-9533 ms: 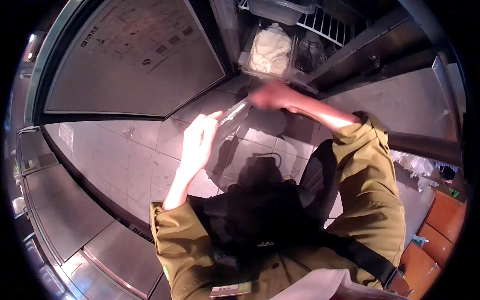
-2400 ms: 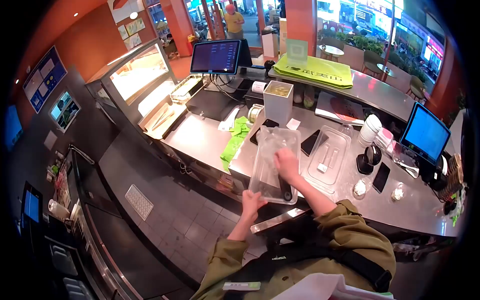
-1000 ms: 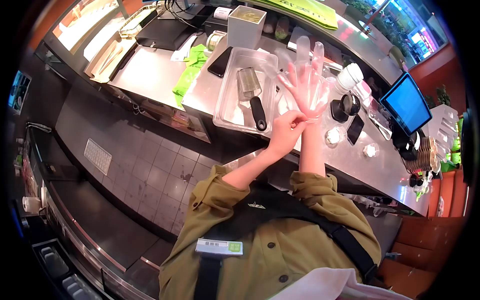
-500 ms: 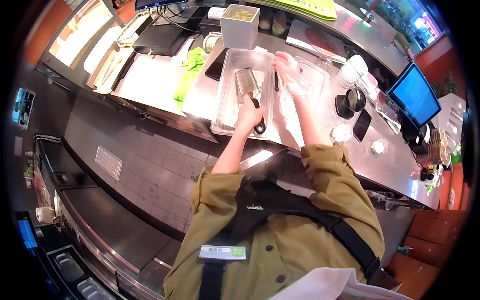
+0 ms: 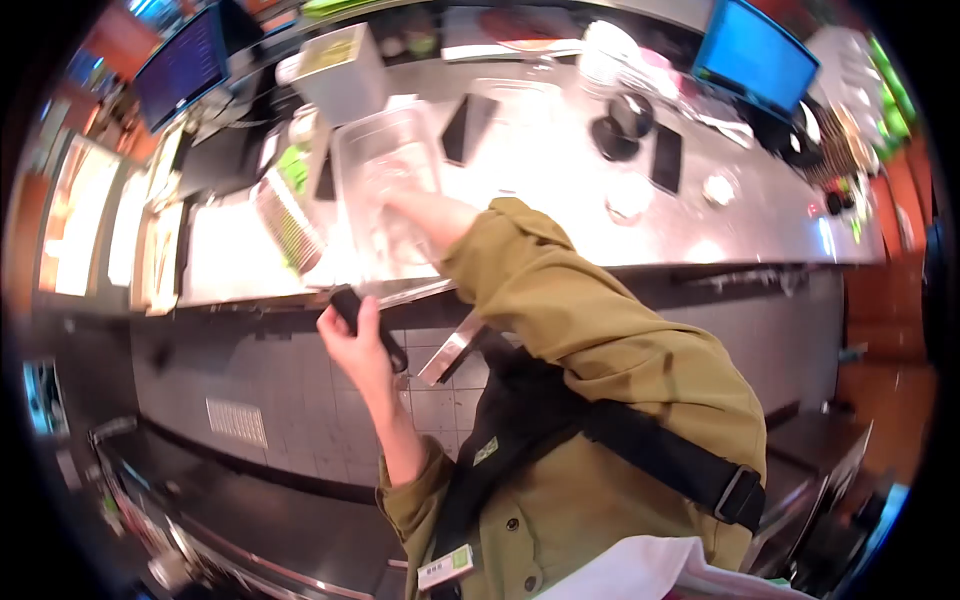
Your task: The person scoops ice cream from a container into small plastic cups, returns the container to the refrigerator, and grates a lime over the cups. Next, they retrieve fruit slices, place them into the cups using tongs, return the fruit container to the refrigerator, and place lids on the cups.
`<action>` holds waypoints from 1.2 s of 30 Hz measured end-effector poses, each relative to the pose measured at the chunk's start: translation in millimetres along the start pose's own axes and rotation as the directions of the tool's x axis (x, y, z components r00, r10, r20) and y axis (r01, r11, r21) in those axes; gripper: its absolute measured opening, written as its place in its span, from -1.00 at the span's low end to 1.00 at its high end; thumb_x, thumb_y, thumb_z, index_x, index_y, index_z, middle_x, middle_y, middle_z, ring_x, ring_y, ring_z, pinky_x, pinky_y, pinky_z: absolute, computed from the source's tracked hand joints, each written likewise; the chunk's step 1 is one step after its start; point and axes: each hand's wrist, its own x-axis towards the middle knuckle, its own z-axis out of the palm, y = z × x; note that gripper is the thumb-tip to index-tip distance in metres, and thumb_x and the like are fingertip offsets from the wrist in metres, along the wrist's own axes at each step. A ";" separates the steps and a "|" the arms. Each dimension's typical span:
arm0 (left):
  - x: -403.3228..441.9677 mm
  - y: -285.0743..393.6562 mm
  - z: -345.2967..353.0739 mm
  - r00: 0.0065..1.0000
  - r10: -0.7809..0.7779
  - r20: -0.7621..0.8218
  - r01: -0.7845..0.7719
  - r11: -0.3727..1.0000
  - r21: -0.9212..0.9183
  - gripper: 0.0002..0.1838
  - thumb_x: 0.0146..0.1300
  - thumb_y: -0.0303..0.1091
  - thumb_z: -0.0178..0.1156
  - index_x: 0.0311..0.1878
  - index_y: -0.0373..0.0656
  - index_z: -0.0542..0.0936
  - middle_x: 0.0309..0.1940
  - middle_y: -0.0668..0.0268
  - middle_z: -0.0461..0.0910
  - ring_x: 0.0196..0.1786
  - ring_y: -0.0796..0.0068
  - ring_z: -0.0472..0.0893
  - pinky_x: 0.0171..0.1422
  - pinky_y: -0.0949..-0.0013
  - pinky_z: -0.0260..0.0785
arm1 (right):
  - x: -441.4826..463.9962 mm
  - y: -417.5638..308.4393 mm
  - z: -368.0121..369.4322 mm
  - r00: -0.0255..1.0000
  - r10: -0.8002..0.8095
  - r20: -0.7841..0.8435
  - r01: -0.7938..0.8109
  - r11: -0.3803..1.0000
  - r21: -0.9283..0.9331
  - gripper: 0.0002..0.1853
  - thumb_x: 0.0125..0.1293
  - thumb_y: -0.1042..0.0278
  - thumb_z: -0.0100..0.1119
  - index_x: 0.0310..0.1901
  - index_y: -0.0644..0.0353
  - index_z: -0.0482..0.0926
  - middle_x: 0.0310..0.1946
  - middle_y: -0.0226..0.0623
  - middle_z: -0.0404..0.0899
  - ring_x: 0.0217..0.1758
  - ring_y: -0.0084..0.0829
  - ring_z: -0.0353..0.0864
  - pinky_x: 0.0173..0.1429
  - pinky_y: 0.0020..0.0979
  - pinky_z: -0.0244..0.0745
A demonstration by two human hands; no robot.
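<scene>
My left hand [image 5: 362, 345] is wrapped round the black handle of a metal grater [image 5: 289, 222], whose ridged plate tilts up to the left, beside a clear plastic tub [image 5: 349, 165]. Inside the tub is my right hand [image 5: 395, 205]; glare and blur hide its fingers, and what it touches cannot be made out. The tub sits on the steel counter [image 5: 560, 225] near its front edge. Just right of the tub lies a black phone [image 5: 468, 129].
Behind the tub stands a white square container [image 5: 345, 80]. Farther right are a round black device [image 5: 622, 125], another phone [image 5: 667, 158], two small cups with white contents, stacked white cups [image 5: 607, 52] and a blue screen [image 5: 757, 55]. A second monitor [image 5: 182, 68] is at left.
The grater has come out of the tub to its left, in my left hand. My right hand has moved from beside the tub into it. The view has turned.
</scene>
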 end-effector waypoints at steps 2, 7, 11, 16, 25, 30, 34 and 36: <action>-10.6 10.2 3.6 0.999 -0.041 0.020 0.042 0.998 -0.046 -0.65 0.13 -0.51 0.17 -0.08 -0.33 0.26 -0.32 0.22 0.46 -0.37 0.53 0.49 -0.26 0.51 0.38 | -1.2 -7.4 0.8 0.994 0.055 -0.090 -0.042 0.990 0.138 -0.75 0.10 0.18 0.04 -0.27 0.14 0.53 -0.38 -0.32 0.50 -0.30 -0.42 0.50 -0.16 -0.39 0.41; -37.7 40.5 38.6 0.974 -0.049 0.223 0.067 0.995 -0.075 -0.68 0.17 -0.54 0.08 -0.06 -0.28 0.19 -0.43 0.24 0.41 -0.50 0.55 0.45 -0.43 0.52 0.37 | -169.4 29.6 -167.0 0.923 0.333 -0.191 0.107 0.256 0.961 -0.50 0.11 0.16 0.08 0.05 0.20 0.29 -0.23 -0.14 0.42 -0.23 -0.36 0.52 -0.25 -0.47 0.47; -65.9 29.2 85.4 0.785 -0.064 0.617 0.179 0.976 -0.127 -0.66 0.17 -0.55 0.00 0.01 -0.29 0.20 -0.27 0.14 0.47 -0.42 0.52 0.47 -0.36 0.51 0.37 | -323.9 100.8 -197.2 0.956 0.292 0.015 0.171 -0.602 0.780 -0.56 0.18 0.16 -0.17 -0.03 0.36 0.35 -0.24 0.04 0.50 -0.41 -0.39 0.51 -0.43 -0.49 0.44; -117.5 1.9 153.9 0.450 -0.170 0.877 0.322 0.947 0.018 -0.65 0.15 -0.57 0.01 0.00 -0.28 0.21 -0.28 0.16 0.48 -0.41 0.55 0.47 -0.35 0.51 0.36 | -428.5 119.4 -220.1 0.833 0.547 0.088 0.335 -0.625 0.705 -0.35 0.16 0.10 -0.08 0.19 0.40 0.13 -0.12 0.06 0.36 -0.51 -0.44 0.37 -0.57 -0.55 0.31; -204.8 -17.2 267.6 0.340 -0.227 0.912 0.305 0.945 0.122 -0.65 0.16 -0.55 0.03 0.00 -0.26 0.20 -0.29 0.17 0.47 -0.41 0.55 0.48 -0.33 0.50 0.39 | -526.8 218.4 -224.9 0.818 0.574 0.051 0.457 -0.700 0.549 -0.33 0.23 0.02 -0.10 0.20 0.43 0.11 -0.21 0.07 0.39 -0.49 -0.38 0.36 -0.51 -0.52 0.37; -258.8 -27.1 347.3 0.364 -0.260 0.894 0.416 0.904 0.094 -0.62 0.17 -0.53 0.06 0.02 -0.29 0.18 -0.31 0.27 0.46 -0.38 0.60 0.49 -0.30 0.54 0.39 | -580.6 300.5 -222.5 0.764 0.622 0.174 0.387 -0.656 0.648 -0.49 0.35 -0.02 -0.25 0.09 0.26 0.29 -0.19 0.01 0.44 -0.41 -0.40 0.45 -0.47 -0.51 0.37; -288.4 -33.3 378.5 0.347 -0.319 0.882 0.429 0.890 0.153 -0.61 0.18 -0.52 0.06 0.03 -0.27 0.16 -0.31 0.27 0.45 -0.40 0.61 0.46 -0.32 0.53 0.38 | -602.7 344.8 -220.9 0.633 0.763 0.131 0.223 -0.342 0.913 -0.52 0.35 0.01 -0.23 0.11 0.23 0.31 -0.20 -0.17 0.47 -0.36 -0.48 0.45 -0.39 -0.57 0.37; -300.9 -34.0 388.6 0.379 -0.329 0.865 0.408 0.898 0.163 -0.61 0.18 -0.51 0.06 0.03 -0.27 0.16 -0.38 0.28 0.45 -0.43 0.62 0.45 -0.35 0.55 0.34 | -598.5 358.4 -222.6 0.556 0.816 0.156 0.164 -0.292 0.942 -0.54 0.35 0.09 -0.20 0.12 0.28 0.30 -0.24 -0.15 0.47 -0.42 -0.49 0.44 -0.42 -0.56 0.35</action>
